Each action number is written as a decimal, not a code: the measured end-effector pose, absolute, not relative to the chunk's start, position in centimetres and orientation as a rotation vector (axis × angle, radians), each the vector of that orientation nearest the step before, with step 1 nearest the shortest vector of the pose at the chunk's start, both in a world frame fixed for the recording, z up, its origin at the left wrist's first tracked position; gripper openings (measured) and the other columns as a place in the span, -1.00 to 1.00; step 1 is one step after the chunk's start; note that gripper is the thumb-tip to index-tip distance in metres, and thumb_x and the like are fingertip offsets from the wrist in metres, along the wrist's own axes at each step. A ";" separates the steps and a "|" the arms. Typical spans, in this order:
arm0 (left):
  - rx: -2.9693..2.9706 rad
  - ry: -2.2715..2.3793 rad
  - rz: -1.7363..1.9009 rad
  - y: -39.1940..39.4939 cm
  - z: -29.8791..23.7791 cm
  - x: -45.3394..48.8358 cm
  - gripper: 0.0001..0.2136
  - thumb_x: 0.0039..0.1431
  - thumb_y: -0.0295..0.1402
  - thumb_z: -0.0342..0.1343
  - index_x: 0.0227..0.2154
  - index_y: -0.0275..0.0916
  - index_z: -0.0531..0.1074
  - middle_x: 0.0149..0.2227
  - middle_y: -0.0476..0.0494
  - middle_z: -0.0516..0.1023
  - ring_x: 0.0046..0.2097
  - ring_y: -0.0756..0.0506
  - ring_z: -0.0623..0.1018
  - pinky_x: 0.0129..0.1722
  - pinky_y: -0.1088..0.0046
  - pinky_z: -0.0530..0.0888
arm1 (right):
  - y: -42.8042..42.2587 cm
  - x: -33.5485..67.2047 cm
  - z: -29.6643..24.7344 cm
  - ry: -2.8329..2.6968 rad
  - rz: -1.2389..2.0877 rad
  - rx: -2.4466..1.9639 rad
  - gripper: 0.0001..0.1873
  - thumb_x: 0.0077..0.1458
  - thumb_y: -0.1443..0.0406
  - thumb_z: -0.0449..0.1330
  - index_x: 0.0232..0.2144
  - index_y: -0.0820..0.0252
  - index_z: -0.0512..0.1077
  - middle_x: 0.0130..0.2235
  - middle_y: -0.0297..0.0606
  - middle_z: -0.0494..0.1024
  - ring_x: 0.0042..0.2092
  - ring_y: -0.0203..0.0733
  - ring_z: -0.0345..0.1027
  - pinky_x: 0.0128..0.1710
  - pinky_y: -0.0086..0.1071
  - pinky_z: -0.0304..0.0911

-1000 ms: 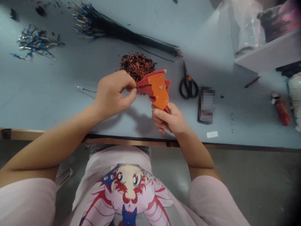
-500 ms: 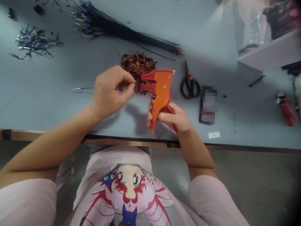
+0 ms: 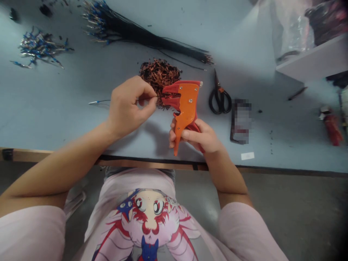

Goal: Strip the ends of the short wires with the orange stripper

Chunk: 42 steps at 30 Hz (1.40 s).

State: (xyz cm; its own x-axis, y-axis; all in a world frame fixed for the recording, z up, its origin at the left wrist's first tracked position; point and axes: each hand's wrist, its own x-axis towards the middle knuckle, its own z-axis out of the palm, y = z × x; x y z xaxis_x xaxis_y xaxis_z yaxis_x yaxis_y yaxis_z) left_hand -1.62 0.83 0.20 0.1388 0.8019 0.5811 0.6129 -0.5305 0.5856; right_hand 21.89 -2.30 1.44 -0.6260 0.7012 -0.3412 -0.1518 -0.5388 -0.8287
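Observation:
My left hand point(image 3: 132, 105) pinches a thin black wire point(image 3: 104, 100) between thumb and fingers. The wire's blue-and-silver terminal end sticks out to the left of the hand, and its other end reaches into the jaws of an orange and red wire stripper point(image 3: 187, 99). Wrapped round the stripper's handles is my right hand point(image 3: 202, 136), holding the tool upright with its jaws facing left. Directly behind the jaws lies a heap of copper strands and black scraps point(image 3: 160, 74), partly covered by the tool and my left hand.
A long bundle of black wires point(image 3: 141, 38) lies across the back. Loose blue terminals point(image 3: 40, 47) are piled at the left. Black-handled scissors point(image 3: 220, 98) and a blurred-out phone-like object point(image 3: 241, 121) lie right of the stripper. A red-handled tool point(image 3: 331, 127) sits far right, below a white box point(image 3: 312, 59).
The wire's terminal end has shifted slightly to the right, with my left hand moving a little toward the stripper's jaws. The stripper and my right hand stay almost in place.

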 end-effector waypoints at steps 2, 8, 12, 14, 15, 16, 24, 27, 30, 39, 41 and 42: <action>2.203 1.391 1.341 0.8 0.2 -1.6 -0.90 0.17 -0.44 0.14 -0.44 -0.15 0.40 -0.45 0.01 0.50 -0.44 -0.02 0.48 -0.44 0.38 0.44 | -2.3 21.9 1.4 -1.089 2.178 -0.925 -0.58 0.06 0.17 0.42 -0.15 0.28 0.40 -0.33 -0.24 0.58 -0.36 -0.13 0.56 -0.42 -0.26 0.53; 2.165 1.430 1.348 0.8 0.0 -1.4 -0.90 0.16 -0.44 0.14 -0.45 -0.15 0.39 -0.45 0.00 0.49 -0.44 -0.02 0.48 -0.41 0.39 0.46 | -2.3 21.9 1.3 -1.095 2.191 -0.910 -0.61 0.08 0.19 0.41 -0.15 0.27 0.39 -0.33 -0.25 0.57 -0.37 -0.18 0.55 -0.42 -0.28 0.54; 2.149 1.433 1.349 0.9 -0.1 -1.4 -0.90 0.15 -0.44 0.14 -0.46 -0.15 0.39 -0.45 0.00 0.49 -0.44 -0.01 0.48 -0.40 0.39 0.47 | -2.4 21.8 1.2 -1.097 2.195 -0.903 -0.61 0.07 0.20 0.42 -0.16 0.27 0.39 -0.32 -0.25 0.57 -0.37 -0.18 0.55 -0.42 -0.28 0.55; 2.142 1.434 1.326 0.8 -0.1 -1.4 -0.91 0.16 -0.42 0.14 -0.45 -0.15 0.39 -0.44 0.00 0.50 -0.43 -0.02 0.48 -0.40 0.39 0.47 | -2.4 21.8 1.2 -1.096 2.189 -0.905 -0.62 0.08 0.21 0.41 -0.15 0.27 0.39 -0.33 -0.25 0.57 -0.37 -0.17 0.55 -0.43 -0.28 0.54; 2.143 1.434 1.317 0.8 -0.1 -1.4 -0.91 0.16 -0.42 0.14 -0.45 -0.15 0.39 -0.44 0.00 0.50 -0.43 -0.02 0.48 -0.40 0.39 0.47 | -2.4 21.8 1.3 -1.096 2.186 -0.913 -0.62 0.08 0.21 0.41 -0.16 0.27 0.39 -0.33 -0.25 0.57 -0.38 -0.17 0.55 -0.44 -0.29 0.54; 2.147 1.433 1.310 0.8 -0.1 -1.4 -0.91 0.17 -0.41 0.13 -0.44 -0.15 0.39 -0.44 -0.01 0.50 -0.43 -0.02 0.48 -0.40 0.39 0.48 | -2.4 21.8 1.3 -1.096 2.184 -0.927 -0.63 0.09 0.20 0.40 -0.16 0.26 0.39 -0.34 -0.26 0.57 -0.39 -0.18 0.55 -0.44 -0.29 0.54; 2.195 1.417 1.283 0.7 0.1 -1.5 -0.90 0.19 -0.42 0.12 -0.45 -0.15 0.38 -0.46 0.00 0.49 -0.43 -0.02 0.47 -0.37 0.36 0.46 | -2.4 21.6 1.7 -1.137 2.153 -0.974 -0.64 0.13 0.10 0.35 -0.24 0.25 0.38 -0.46 -0.32 0.53 -0.48 -0.23 0.50 -0.54 -0.37 0.47; 2.215 1.440 1.256 0.6 0.3 -1.5 -0.89 0.18 -0.42 0.12 -0.45 -0.14 0.38 -0.45 -0.01 0.50 -0.43 -0.03 0.47 -0.39 0.36 0.44 | -2.5 21.4 1.6 -1.133 2.122 -1.008 -0.63 0.13 0.08 0.35 -0.28 0.22 0.35 -0.51 -0.38 0.49 -0.56 -0.28 0.43 -0.64 -0.43 0.40; 2.239 1.411 1.259 0.6 0.3 -1.4 -0.88 0.18 -0.44 0.10 -0.46 -0.15 0.38 -0.45 -0.01 0.50 -0.40 -0.04 0.49 -0.36 0.35 0.44 | -2.7 21.1 1.3 -1.097 2.058 -1.039 -0.62 0.13 0.06 0.35 -0.36 0.19 0.31 -0.61 -0.49 0.38 -0.67 -0.38 0.25 -0.75 -0.51 0.23; 2.241 1.457 1.228 1.6 -0.2 -2.3 -0.88 0.15 -0.46 0.14 -0.46 -0.14 0.37 -0.44 -0.02 0.50 -0.37 -0.08 0.51 -0.38 0.33 0.43 | -1.8 22.2 0.8 -1.166 2.130 -0.967 -0.35 0.04 -0.06 0.37 -0.01 0.27 0.38 -0.16 -0.10 0.58 -0.25 -0.09 0.55 -0.34 -0.22 0.54; 2.258 1.473 1.220 1.6 0.0 -2.4 -0.89 0.16 -0.45 0.14 -0.45 -0.14 0.37 -0.43 -0.02 0.51 -0.37 -0.08 0.51 -0.40 0.33 0.42 | -1.8 22.7 1.1 -1.256 2.098 -0.993 -0.29 0.04 -0.10 0.35 0.04 0.28 0.36 -0.11 -0.04 0.57 -0.23 -0.09 0.55 -0.33 -0.25 0.52; 2.266 1.474 1.214 1.6 0.1 -2.4 -0.89 0.16 -0.44 0.14 -0.45 -0.13 0.37 -0.43 -0.02 0.51 -0.37 -0.08 0.51 -0.40 0.33 0.42 | -1.9 22.9 1.2 -1.310 2.069 -1.003 -0.27 0.05 -0.11 0.34 0.06 0.28 0.35 -0.09 -0.03 0.57 -0.21 -0.09 0.54 -0.33 -0.26 0.51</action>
